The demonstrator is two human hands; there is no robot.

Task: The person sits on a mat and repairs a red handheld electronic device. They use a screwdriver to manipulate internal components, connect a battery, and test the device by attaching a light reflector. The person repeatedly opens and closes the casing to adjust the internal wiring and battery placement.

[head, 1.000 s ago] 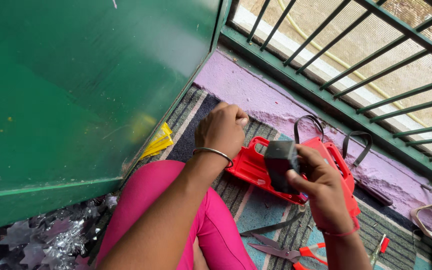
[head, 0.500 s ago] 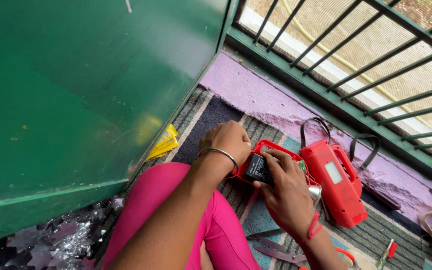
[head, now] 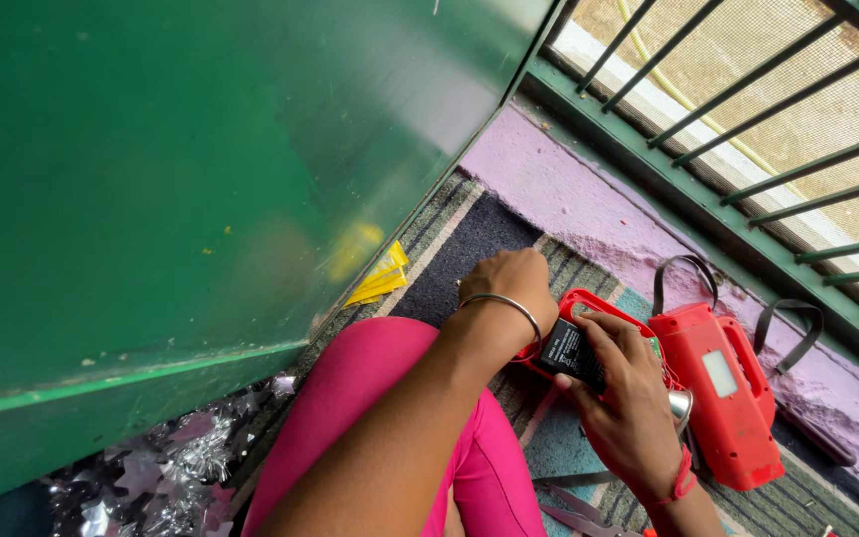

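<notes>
Right hand [head: 628, 398] gripping a small black battery block [head: 571, 350], fingers curled over its top. Just to the left, left hand [head: 514, 288] closed on the rim of an open red casing half [head: 589, 303], silver bangle [head: 501, 301] at the wrist. Battery block sitting over that casing half. Just right of the right hand, a red lantern body [head: 728, 398] with straps, lying on the striped mat [head: 469, 234]. Further left, yellow paper [head: 380, 281] against a green metal cabinet [head: 151, 199].
</notes>
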